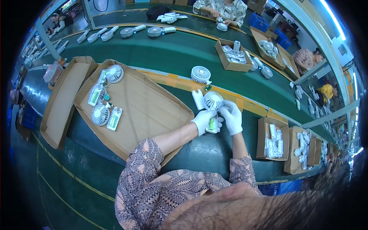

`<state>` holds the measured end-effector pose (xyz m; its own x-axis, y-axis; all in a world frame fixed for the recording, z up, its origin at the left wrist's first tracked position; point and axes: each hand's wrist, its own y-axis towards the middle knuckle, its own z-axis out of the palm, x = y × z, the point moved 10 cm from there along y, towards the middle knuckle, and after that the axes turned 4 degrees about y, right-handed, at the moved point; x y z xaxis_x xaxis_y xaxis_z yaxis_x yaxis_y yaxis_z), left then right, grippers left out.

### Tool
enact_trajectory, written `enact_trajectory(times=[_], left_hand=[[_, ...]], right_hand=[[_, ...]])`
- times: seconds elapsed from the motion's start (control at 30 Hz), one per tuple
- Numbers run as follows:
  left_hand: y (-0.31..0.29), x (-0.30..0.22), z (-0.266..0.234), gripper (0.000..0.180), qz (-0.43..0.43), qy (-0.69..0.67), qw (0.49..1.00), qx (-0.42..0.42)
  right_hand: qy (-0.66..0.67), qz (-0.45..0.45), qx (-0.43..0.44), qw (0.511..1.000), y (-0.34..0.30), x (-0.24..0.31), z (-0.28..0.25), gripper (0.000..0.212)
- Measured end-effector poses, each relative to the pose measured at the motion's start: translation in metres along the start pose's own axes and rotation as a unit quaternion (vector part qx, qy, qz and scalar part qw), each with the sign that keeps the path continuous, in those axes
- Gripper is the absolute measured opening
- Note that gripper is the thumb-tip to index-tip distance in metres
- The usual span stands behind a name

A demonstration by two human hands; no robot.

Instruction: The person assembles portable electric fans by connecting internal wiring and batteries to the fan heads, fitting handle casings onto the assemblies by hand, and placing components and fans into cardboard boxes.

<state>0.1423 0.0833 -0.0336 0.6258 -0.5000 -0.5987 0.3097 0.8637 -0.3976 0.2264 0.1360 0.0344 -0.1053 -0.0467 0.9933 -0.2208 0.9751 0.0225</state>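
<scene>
In front of me is a white handheld fan (213, 100) with its round grille facing up. My left hand (204, 122), in a white glove, is closed round the opened handle, where a green part shows inside. My right hand (232, 117), also gloved, has its fingers bent against the fan's neck; whether they pinch a smaller part is hidden. A loose white handle cover (198, 99) lies just left of the fan head. Beyond it sits another white fan (201, 74) with a small green circuit board (208, 87) at its neck.
On my left, a cardboard tray (142, 101) holds several opened fans; a narrower tray (63, 103) stands beside it. To the right is a carton (273, 143) of white plastic parts. A green conveyor belt (172, 50) carries fans past, and a co-worker (224, 11) handles one across it.
</scene>
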Motion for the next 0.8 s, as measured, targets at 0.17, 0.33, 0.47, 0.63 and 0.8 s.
enact_trajectory(times=[0.17,0.33,0.47,0.63,0.8], left_hand=[[0.001,0.005,-0.008,0.022,-0.021,0.001,0.999,-0.029],[-0.005,0.008,-0.014,0.025,-0.028,0.008,0.999,-0.040],[-0.008,0.005,-0.007,0.026,-0.018,0.008,0.999,-0.034],[-0.010,0.004,-0.007,0.026,-0.018,0.017,0.999,-0.039],[-0.009,0.003,-0.013,0.024,-0.018,0.011,0.999,-0.043]], right_hand=[[-0.085,-0.087,-0.009,0.993,0.098,0.001,0.000,0.046],[-0.372,-0.160,-0.026,0.914,0.172,0.052,0.041,0.069],[-0.479,-0.047,0.014,0.876,0.215,0.044,0.048,0.079],[-0.553,-0.042,-0.003,0.832,0.221,0.023,0.037,0.055],[-0.570,-0.114,0.029,0.813,0.176,0.022,0.039,0.034]])
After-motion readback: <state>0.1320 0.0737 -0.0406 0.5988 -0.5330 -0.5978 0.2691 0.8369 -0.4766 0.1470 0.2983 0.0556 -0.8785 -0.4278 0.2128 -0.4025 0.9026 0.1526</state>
